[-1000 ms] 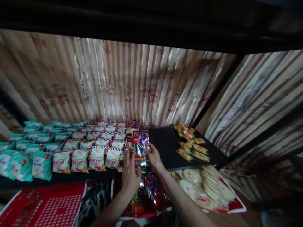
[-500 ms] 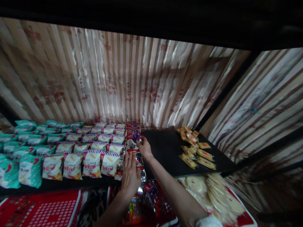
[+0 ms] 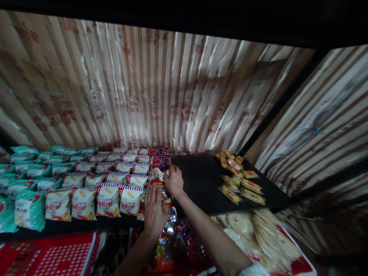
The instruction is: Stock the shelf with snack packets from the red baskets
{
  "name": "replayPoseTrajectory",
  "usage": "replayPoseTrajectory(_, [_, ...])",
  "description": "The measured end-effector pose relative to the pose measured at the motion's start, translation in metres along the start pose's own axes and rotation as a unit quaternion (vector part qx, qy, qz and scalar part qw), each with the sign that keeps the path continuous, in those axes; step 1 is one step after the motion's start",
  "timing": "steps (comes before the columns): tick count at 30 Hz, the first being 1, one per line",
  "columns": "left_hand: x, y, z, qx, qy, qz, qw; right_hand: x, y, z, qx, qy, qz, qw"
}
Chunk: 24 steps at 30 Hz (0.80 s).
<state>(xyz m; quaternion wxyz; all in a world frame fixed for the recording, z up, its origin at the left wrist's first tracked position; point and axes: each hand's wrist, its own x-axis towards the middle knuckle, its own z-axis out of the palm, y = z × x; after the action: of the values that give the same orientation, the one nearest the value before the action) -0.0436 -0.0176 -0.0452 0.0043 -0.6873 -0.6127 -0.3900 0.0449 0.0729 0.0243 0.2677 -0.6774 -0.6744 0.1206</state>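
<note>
Dark red and silver snack packets lie in a column on the black shelf. My right hand (image 3: 174, 180) is at the right edge of a dark red snack packet (image 3: 160, 165), thumb over its face and fingers bent along its side. My left hand (image 3: 155, 212) lies flat with fingers stretched out, over the nearer packets in the column, partly covering them. Just left of it stand rows of white snack bags (image 3: 130, 200) with red and blue striped tops.
Teal snack bags (image 3: 30, 211) fill the shelf's left end. Small yellow packets (image 3: 251, 186) lie loosely on the black shelf (image 3: 198, 184) at right. Below are a red basket (image 3: 57, 253) and bagged pale round items (image 3: 267, 237). Striped sheeting (image 3: 184, 88) hangs behind; a dark beam (image 3: 184, 19) crosses above.
The view has shifted slightly. My right hand stays at the dark red packet's edge, which appears a little straighter. My left hand remains flat over the nearer packets.
</note>
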Motion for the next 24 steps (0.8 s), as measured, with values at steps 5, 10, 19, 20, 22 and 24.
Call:
replayPoseTrajectory(5, [0.001,-0.002,0.0,-0.004,0.003,0.006,1.0,0.003,0.0,0.002,-0.042,0.012,-0.031,0.999])
replayPoseTrajectory(10, [0.0,-0.003,0.002,0.01,0.002,0.026,1.0,0.01,-0.005,0.005,-0.058,0.007,-0.069,0.996])
replayPoseTrajectory(19, [0.0,-0.011,0.008,0.019,0.01,0.04,0.999,0.037,-0.027,0.009,-0.095,-0.048,-0.157,0.982])
replayPoseTrajectory(20, [0.0,-0.012,0.009,0.019,0.006,0.044,0.999,0.042,-0.029,0.011,-0.1,-0.07,-0.156,0.98])
replayPoseTrajectory(22, [0.001,-0.013,0.01,0.018,0.006,0.045,0.999,0.052,-0.033,0.015,-0.116,-0.109,-0.143,0.977])
replayPoseTrajectory(24, [0.002,-0.012,0.01,0.016,0.015,0.039,0.999,0.058,-0.035,0.019,-0.135,-0.137,-0.125,0.973])
